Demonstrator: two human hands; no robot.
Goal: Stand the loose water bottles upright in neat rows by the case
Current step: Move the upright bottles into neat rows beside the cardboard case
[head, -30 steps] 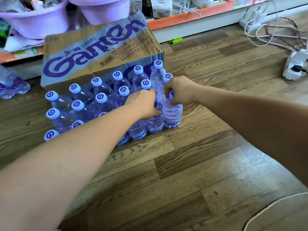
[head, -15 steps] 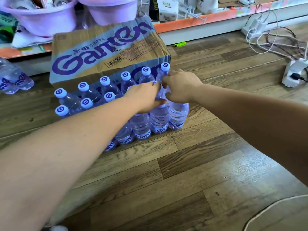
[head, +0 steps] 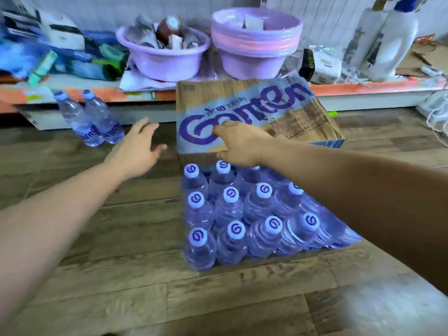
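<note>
Wood-plank floor (head: pixel 121 275), low shop shelf (head: pixel 363 87) with an orange edge behind; the whole frame is motion-blurred.

Both hands are out front and hold nothing. Left hand (head: pixel 137 151): fingers straight and spread, palm down, above the floor, stretched toward two loose bottles (head: pixel 94 120) further left. It does not touch them. Right hand (head: pixel 240 144): fingers relaxed, slightly bent, over the front-left part of the case (head: pixel 305 122). Contact with the cardboard cannot be told.

The case is a brown carton with a pale blue band and big purple "Ganten" lettering. Small print beside the logo is too blurred to read.

Upright bottles (head: pixel 230 214) stand packed in rows right in front of the case, touching each other, partly under the right forearm. Three rows show. Each of the caps (head: pixel 234 229) is pale with a purple swirl logo.

The two loose bottles sit side by side, touching, near the shelf base, well apart from the rows. They look tilted; standing or leaning cannot be told. Their purple label writing is only partly visible and not readable.

On the shelf: a lilac basin (head: pixel 164 61) with packets inside, stacked lilac basins (head: pixel 254 57), white bottles (head: pixel 392 44) and blurred boxes. White cables (head: pixel 436 117) lie at far right.
</note>
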